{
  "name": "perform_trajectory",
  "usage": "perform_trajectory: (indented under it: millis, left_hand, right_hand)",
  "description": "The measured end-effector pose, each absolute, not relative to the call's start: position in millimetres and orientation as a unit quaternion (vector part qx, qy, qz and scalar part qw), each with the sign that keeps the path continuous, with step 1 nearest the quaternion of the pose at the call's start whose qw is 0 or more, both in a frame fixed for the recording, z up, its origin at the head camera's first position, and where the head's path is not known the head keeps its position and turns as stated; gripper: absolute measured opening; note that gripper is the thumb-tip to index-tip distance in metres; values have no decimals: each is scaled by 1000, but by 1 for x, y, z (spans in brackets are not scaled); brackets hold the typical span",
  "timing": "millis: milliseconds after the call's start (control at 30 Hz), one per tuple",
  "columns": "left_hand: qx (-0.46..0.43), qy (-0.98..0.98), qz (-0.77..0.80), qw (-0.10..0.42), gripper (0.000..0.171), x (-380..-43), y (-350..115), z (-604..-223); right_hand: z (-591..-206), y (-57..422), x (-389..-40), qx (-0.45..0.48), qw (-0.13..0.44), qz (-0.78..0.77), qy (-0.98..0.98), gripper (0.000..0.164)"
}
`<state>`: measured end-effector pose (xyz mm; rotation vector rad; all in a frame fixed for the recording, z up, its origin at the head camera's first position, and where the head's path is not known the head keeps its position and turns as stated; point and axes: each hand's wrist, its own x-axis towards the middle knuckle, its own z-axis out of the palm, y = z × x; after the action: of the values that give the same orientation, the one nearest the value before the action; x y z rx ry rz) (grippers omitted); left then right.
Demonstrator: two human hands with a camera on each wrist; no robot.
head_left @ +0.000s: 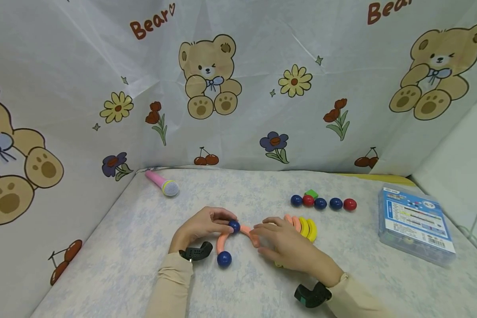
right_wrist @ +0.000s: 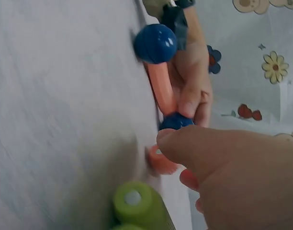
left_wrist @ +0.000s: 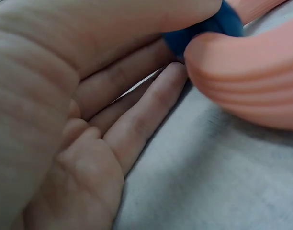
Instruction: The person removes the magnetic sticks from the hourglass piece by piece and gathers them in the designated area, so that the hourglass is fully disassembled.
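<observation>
My left hand (head_left: pixel 204 223) pinches a blue ball (head_left: pixel 234 226) between thumb and fingers. Two curved pink sticks meet at this ball. One pink stick (head_left: pixel 221 243) runs toward me to a second blue ball (head_left: pixel 224 259) on the table; the other pink stick (head_left: pixel 250 235) points right. At that one's free end is my right hand (head_left: pixel 288 243), its fingers loosely bent and fingertips close by. In the right wrist view the thumb (right_wrist: pixel 177 143) overlaps the stick's end (right_wrist: pixel 162 162). Green sticks (right_wrist: pixel 137 203) lie beneath the right hand, mostly hidden in the head view.
Beyond the right hand lie pink and yellow curved sticks (head_left: pixel 311 229). Behind them sit a row of blue and red balls (head_left: pixel 320 203) and a green piece (head_left: pixel 312 193). A clear plastic case (head_left: pixel 417 225) stands at right, a pink toy microphone (head_left: pixel 163 183) at back left.
</observation>
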<state>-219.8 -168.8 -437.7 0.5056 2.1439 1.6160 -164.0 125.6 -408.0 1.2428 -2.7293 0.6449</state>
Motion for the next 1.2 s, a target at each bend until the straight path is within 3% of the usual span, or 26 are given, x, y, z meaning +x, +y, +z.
perform_trajectory:
  millis: [200, 467, 1200]
  left_hand:
    - [209, 765, 571, 212, 34, -220, -169, -436]
    - [211, 777, 556, 207, 33, -221, -168, -437]
    - [178, 800, 546, 174, 34, -220, -166, -439]
  right_hand:
    - [-411, 115, -156, 413, 25, 183, -892, 35]
    - [-411, 115, -154, 417, 38, 182, -890, 47]
    - [-411, 108, -150, 415, 46, 168, -893, 30]
